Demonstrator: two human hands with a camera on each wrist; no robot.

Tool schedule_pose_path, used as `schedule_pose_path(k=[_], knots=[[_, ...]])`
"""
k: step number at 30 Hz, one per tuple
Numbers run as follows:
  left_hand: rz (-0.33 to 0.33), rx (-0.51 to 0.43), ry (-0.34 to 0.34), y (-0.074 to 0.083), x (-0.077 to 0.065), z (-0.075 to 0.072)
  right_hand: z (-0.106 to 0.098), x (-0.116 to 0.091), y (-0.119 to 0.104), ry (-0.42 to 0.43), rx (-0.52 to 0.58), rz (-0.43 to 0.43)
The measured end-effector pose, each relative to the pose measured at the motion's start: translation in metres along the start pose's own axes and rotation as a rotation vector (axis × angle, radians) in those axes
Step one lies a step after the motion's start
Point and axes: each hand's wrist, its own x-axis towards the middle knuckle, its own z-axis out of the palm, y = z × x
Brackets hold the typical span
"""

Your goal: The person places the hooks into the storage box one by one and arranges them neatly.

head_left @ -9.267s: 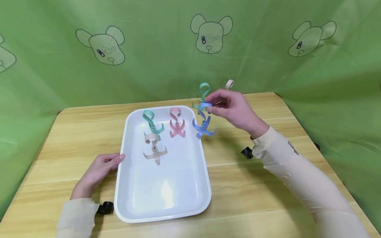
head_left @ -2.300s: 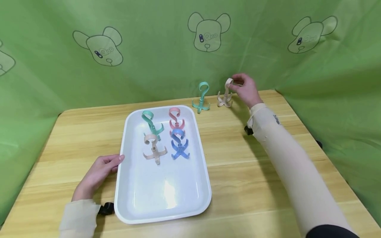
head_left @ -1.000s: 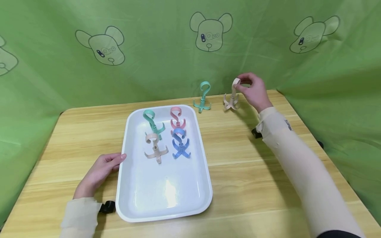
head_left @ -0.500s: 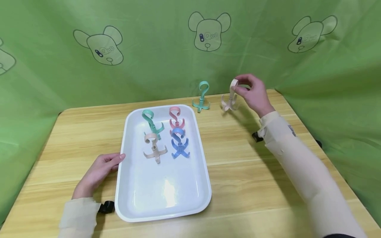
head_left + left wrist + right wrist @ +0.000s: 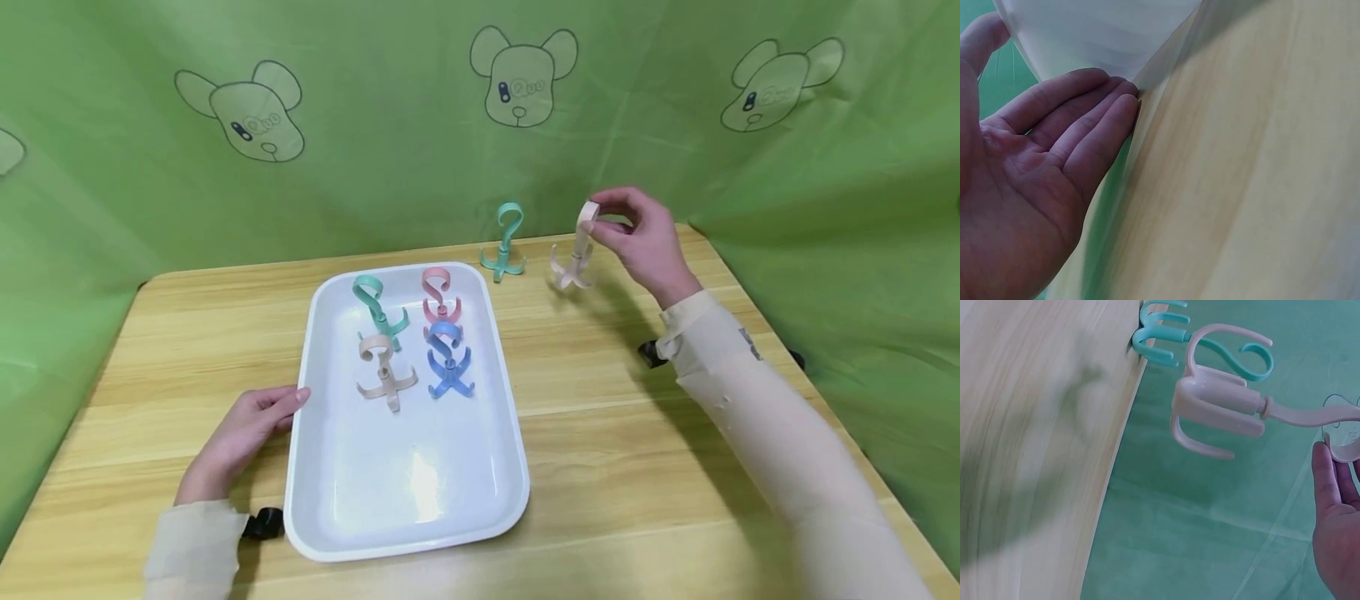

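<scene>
Hook (image 5: 578,255) is pinched in right hand (image 5: 643,240), clear of tray rim (image 5: 405,548) left hand (image 5: 249,425) grips.

Arrangement on the wooden table (image 5: 637,467). The white rectangular plastic tray (image 5: 375,475) lies left of centre, the left hand (image 5: 243,425) at its left rim. In its far half: green plastic claw hook (image 5: 379,317), far left; pink plastic claw hook (image 5: 441,310), far right; beige plastic claw hook (image 5: 387,383), near left; blue plastic claw hook (image 5: 450,367), near right. Right of the tray's far end, on the table: second green plastic claw hook (image 5: 504,257). Right of that and slightly nearer, above the table in the right hand (image 5: 643,242): pale plastic claw hook (image 5: 578,252). Behind the table: green cloth (image 5: 390,167).
</scene>
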Motion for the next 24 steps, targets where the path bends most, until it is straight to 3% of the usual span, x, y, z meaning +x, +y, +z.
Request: schedule_pose_path(k=[16, 24], knots=[[-0.013, 0.001, 0.002, 0.0, 0.0, -0.002, 0.011, -0.026, -0.031, -0.068, 0.023, -0.031], [-0.011, -0.007, -0.001, 0.001, -0.001, -0.002, 0.016, -0.037, -0.036, -0.099, 0.03, -0.066]])
